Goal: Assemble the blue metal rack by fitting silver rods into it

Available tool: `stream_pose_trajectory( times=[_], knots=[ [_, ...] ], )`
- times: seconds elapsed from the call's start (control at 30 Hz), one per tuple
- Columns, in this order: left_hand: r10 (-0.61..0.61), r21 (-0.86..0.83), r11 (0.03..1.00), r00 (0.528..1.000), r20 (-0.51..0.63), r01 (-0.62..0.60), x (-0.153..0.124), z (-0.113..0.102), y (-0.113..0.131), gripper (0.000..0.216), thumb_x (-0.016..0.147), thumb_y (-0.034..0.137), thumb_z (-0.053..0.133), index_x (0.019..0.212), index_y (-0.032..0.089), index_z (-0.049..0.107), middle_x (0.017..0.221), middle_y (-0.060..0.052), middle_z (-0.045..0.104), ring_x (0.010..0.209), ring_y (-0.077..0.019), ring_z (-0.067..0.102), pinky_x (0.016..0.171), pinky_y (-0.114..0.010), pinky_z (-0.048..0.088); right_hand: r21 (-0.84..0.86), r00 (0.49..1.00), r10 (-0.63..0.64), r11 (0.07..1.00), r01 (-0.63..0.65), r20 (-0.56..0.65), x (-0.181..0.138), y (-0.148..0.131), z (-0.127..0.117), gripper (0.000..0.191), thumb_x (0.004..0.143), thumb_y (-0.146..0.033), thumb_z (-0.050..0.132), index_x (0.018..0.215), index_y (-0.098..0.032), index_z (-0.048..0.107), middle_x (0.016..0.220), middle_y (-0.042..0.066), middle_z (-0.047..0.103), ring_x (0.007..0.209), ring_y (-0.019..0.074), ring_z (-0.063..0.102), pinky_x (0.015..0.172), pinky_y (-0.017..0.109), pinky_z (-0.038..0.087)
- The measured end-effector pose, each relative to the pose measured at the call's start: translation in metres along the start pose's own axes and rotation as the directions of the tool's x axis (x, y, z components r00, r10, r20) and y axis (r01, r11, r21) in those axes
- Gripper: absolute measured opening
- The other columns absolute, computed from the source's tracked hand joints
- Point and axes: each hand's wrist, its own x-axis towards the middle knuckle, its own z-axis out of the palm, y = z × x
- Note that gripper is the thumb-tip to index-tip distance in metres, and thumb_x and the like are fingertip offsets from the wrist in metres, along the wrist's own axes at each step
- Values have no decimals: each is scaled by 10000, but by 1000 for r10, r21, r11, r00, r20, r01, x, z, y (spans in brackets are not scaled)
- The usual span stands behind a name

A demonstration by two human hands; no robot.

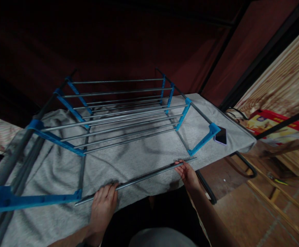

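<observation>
A grey metal rod [144, 177] lies across the near edge of a grey cloth [128, 161]. My left hand [103, 204] grips the rod near its left end, fingers curled over it. My right hand [187, 172] holds the rod near its right end, fingers wrapped round it. Just beyond stands a rack [118, 116] of grey metal rods joined by blue plastic brackets, lying on the cloth. A blue bracket [31, 200] sits right beside the rod's left tip, and another blue bracket [203, 140] is a little beyond its right tip.
A dark phone [220, 136] rests on the cloth's far right corner beside the rack. Wooden boards and a red-edged box [275, 128] stand at right, and the tiled floor shows lower right. A dark red wall rises behind the rack.
</observation>
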Motion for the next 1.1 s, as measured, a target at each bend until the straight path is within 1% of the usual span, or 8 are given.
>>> stream_pose_trajectory(
  times=[0.17,0.3,0.5,0.6,0.7,0.9,1.1],
  knots=[
    [-19,-20,1000,1000,23,19,-1,1,0,247,977,187,464,1150,159,638,889,-69,672,819,-230,585,798,-360,417,1,1000,-6,1000,6,0,-1,0,1,159,831,-309,714,950,-206,695,909,48,787,835,166,747,773,266,613],
    [-22,-20,1000,1000,14,22,0,0,1,244,980,197,471,1159,155,632,901,-72,677,830,-233,587,805,-364,419,-3,1000,-20,1000,20,-1,-1,0,1,207,828,-350,729,981,-217,688,914,49,787,841,174,747,772,274,614],
    [-3,-11,1000,1000,11,3,1,-1,1,257,985,185,437,1155,151,628,901,-71,682,820,-230,589,802,-365,422,6,1000,-5,1000,5,9,0,0,0,140,827,-318,723,912,-217,677,905,45,787,830,168,744,788,285,617],
    [-6,-14,1000,1000,4,6,0,-1,1,255,983,198,451,1162,146,625,898,-73,682,821,-229,593,799,-362,426,4,1000,-6,1000,6,8,0,0,0,141,830,-321,722,914,-219,675,909,42,787,846,169,744,795,288,617],
    [-12,-13,1000,1000,22,12,0,-2,1,261,979,203,453,1162,148,630,904,-77,685,836,-231,602,809,-361,430,1,1000,-6,1000,6,4,0,0,0,148,820,-318,733,918,-223,676,916,39,788,864,174,745,797,291,616],
    [-26,-22,999,1000,14,26,1,-1,1,281,968,212,443,1154,176,652,896,-73,689,819,-226,602,808,-360,426,7,1000,4,1000,-4,-10,-1,-2,1,159,808,-323,745,918,-226,685,915,32,786,878,186,747,797,296,611],
    [-31,-2,1000,999,13,31,0,-1,2,270,960,194,464,1135,171,668,889,-74,689,811,-230,586,794,-360,411,22,1000,5,1000,-4,-22,-2,-3,2,134,821,-296,730,921,-213,694,896,32,784,843,163,740,790,268,608]
  ],
)
